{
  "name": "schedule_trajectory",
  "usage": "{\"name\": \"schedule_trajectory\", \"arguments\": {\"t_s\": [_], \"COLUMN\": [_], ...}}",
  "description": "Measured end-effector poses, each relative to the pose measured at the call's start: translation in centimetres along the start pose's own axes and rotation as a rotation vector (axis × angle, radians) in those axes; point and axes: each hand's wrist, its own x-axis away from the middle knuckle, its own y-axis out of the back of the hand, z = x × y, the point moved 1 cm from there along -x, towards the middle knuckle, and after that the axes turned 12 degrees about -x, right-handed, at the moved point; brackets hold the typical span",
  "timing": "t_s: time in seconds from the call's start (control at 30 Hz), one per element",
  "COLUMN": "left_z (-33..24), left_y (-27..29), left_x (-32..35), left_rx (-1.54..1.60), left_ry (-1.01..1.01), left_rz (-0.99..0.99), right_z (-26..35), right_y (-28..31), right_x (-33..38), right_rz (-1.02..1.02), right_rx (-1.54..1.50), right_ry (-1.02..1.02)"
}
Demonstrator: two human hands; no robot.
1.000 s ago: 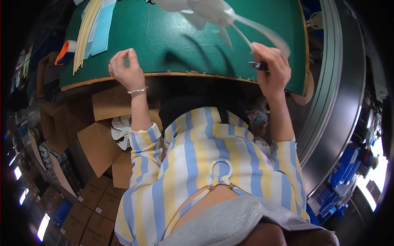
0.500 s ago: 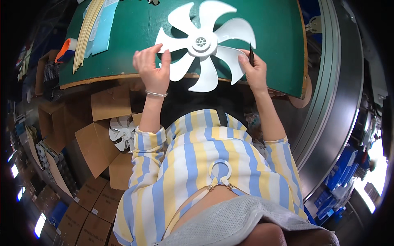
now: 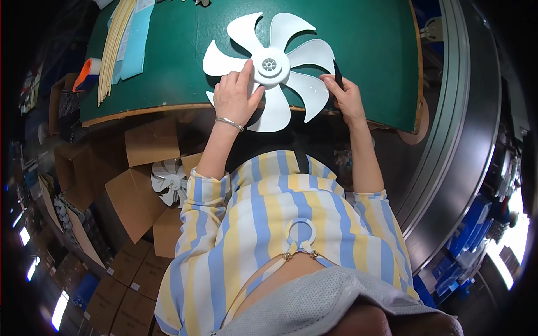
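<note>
A white fan blade wheel [image 3: 269, 63] with several curved blades lies face up at the green worktable's front edge, its lower blades reaching past the edge. My left hand [image 3: 234, 101] rests over a left blade, fingers stretched toward the round hub and thumb apart; the hand covers part of that blade. At the right side, my right hand [image 3: 346, 96] is closed around a slim black pen-like tool [image 3: 338, 74], whose exact kind I cannot make out. Its thumb and forefinger are also at the edge of a right blade.
On the green table [image 3: 370, 50], long cream strips [image 3: 115, 53] and light-blue sheets [image 3: 136, 47] lie at the left, beside an orange-and-white roll [image 3: 89, 73]. Below, an open carton [image 3: 134, 196] contains another white fan wheel [image 3: 169, 180]. A metal rail [image 3: 448, 145] runs along the right.
My left hand has moved right onto the blade near the hub. The fan wheel has turned slightly and shifted a little left and nearer. My right hand still holds the black tool.
</note>
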Motion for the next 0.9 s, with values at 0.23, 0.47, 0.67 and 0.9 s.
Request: {"name": "schedule_trajectory", "arguments": {"t_s": [0.23, 0.47, 0.67, 0.9], "left_z": [-0.3, -0.9, -1.2, 1.6], "left_y": [-0.3, -0.4, 0.9, 2.0], "left_x": [-0.4, -0.5, 1.1, 2.8], "left_rx": [0.000, 0.062, -0.075, -0.011], "left_ry": [-0.034, -0.003, 0.113, 0.235], "left_rz": [-0.018, -0.062, 0.052, 0.199], "right_z": [-0.1, 0.1, -0.2, -0.5], "right_y": [0.2, 0.2, 0.0, 2.4], "right_x": [0.0, -0.3, -0.3, -0.8], "right_rz": [-0.009, 0.000, -0.064, -0.141], "right_rx": [0.030, 0.001, 0.041, -0.009], "right_ry": [0.040, 0.059, -0.071, -0.168]}}
